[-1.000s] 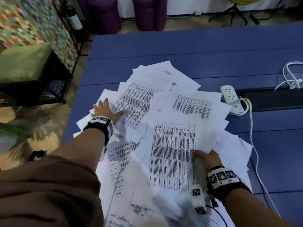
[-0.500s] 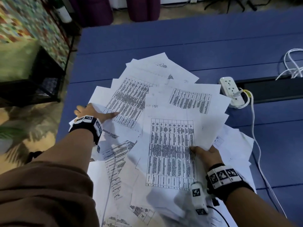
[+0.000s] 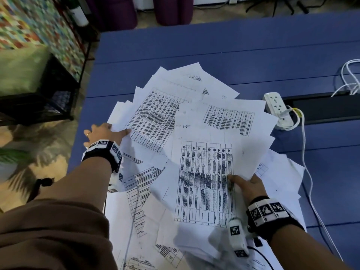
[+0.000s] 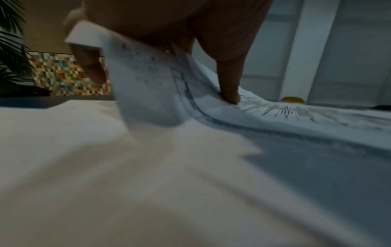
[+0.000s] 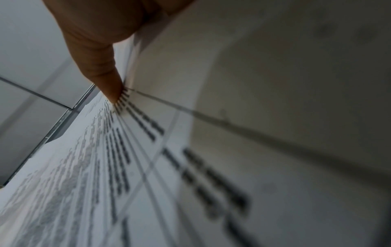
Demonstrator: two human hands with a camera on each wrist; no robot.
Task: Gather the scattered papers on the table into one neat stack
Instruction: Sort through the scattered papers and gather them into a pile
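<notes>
Both grips, left hand [image 3: 101, 133] and right hand [image 3: 247, 185], pinch papers [image 3: 204, 172].

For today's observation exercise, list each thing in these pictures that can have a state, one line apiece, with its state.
Papers: scattered, overlapping, not yet stacked.
Table sheet: right edge lifted, pinched.
Left hand: grips the lifted left edge of a sheet.
Right hand: pinches the table sheet's edge.
Power strip: lies on the table, one plug in.
Table: partly covered by papers.
</notes>
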